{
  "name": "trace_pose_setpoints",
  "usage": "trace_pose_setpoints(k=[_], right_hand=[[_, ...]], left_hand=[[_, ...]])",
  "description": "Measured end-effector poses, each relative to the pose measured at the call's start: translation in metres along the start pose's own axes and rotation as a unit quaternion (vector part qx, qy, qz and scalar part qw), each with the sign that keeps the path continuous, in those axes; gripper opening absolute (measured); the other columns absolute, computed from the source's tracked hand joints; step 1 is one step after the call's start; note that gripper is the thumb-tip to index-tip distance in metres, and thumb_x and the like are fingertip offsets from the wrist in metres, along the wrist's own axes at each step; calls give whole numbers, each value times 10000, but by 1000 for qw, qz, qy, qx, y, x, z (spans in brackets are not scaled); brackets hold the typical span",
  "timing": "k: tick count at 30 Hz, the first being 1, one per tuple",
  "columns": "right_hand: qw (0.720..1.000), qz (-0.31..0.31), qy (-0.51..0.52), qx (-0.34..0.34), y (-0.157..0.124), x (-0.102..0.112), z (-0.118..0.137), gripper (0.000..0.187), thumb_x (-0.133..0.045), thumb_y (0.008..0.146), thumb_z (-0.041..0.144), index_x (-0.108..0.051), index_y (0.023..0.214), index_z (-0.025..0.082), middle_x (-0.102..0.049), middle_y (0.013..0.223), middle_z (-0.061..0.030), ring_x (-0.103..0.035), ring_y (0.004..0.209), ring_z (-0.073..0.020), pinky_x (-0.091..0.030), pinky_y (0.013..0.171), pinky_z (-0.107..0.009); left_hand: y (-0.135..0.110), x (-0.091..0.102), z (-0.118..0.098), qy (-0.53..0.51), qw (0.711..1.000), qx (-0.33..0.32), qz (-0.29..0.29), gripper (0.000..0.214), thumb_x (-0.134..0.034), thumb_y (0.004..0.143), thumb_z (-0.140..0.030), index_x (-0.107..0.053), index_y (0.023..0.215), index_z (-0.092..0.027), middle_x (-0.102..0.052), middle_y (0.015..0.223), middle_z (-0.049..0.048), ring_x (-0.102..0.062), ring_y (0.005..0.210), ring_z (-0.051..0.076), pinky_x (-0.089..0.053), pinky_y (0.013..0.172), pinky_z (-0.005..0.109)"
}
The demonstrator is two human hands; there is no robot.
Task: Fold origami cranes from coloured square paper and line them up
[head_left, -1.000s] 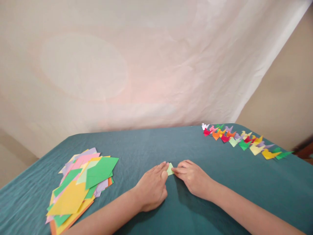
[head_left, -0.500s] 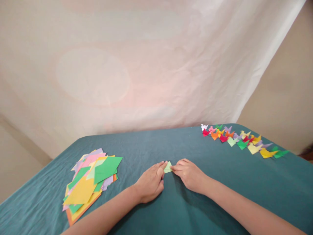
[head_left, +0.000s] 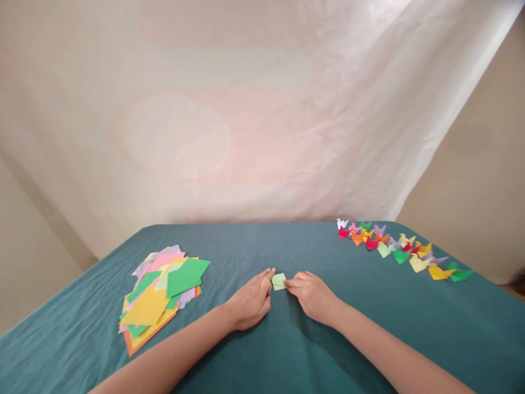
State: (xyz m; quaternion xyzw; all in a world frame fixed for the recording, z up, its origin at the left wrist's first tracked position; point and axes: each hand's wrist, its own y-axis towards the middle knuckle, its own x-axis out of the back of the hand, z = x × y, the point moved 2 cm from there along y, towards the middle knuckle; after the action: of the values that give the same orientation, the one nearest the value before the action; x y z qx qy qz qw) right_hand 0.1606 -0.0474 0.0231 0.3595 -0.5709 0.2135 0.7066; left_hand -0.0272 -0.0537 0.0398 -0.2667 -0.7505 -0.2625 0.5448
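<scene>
A small light green folded paper square (head_left: 279, 282) lies on the teal tablecloth in front of me, with a crease line across it. At its left edge is my left hand (head_left: 251, 300), index finger stretched forward and the other fingers partly bent under; nothing shows within it. Whether that fingertip touches the paper is hard to tell. My right hand (head_left: 312, 295) has its fingers closed on the right edge of the square, pressing it against the table. The thumb of this hand is mostly hidden.
Loose coloured paper sheets (head_left: 151, 301) lie in an untidy pile at the left. Several folded paper birds (head_left: 419, 264) stand in slanting rows at the far right of the teal tablecloth (head_left: 254, 361). A pale cloth backdrop (head_left: 262, 137) hangs behind the table.
My left fingers have drawn back leftward off the paper square, so more of it shows. The right hand keeps its hold. The camera view has tilted slightly.
</scene>
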Motion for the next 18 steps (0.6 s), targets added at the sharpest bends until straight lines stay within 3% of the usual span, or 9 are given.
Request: trace_pose_setpoints(k=[4,9,18], right_hand=[[1000,0,8,-1,0,-1,0,261,-405,881,112,-634,996,161,-635,1011,-67,-502,887,-169,-386,782,-309],[999,-9,41,-7,-2,-4,-1,251,-400,876,113,-633,958,154,-630,915,-67,-498,886,-173,-395,793,-304],[998,-28,57,-3,-3,-6,-3,241,-405,893,124,-614,1010,156,-632,961,-60,-497,872,-166,-418,780,-294]], left_hand=[[2,6,-16,25,999,-30,6,270,-381,808,-126,-470,1063,-123,-250,1453,106,-144,1358,195,-203,1113,403],[5,-3,-31,49,997,-54,25,247,-432,819,-196,-470,1048,-110,-326,1411,142,-225,1336,211,-209,1108,373],[7,-7,-22,81,995,-41,43,254,-412,831,-182,-471,1065,-103,-331,1402,162,-272,1316,224,-235,1094,349]])
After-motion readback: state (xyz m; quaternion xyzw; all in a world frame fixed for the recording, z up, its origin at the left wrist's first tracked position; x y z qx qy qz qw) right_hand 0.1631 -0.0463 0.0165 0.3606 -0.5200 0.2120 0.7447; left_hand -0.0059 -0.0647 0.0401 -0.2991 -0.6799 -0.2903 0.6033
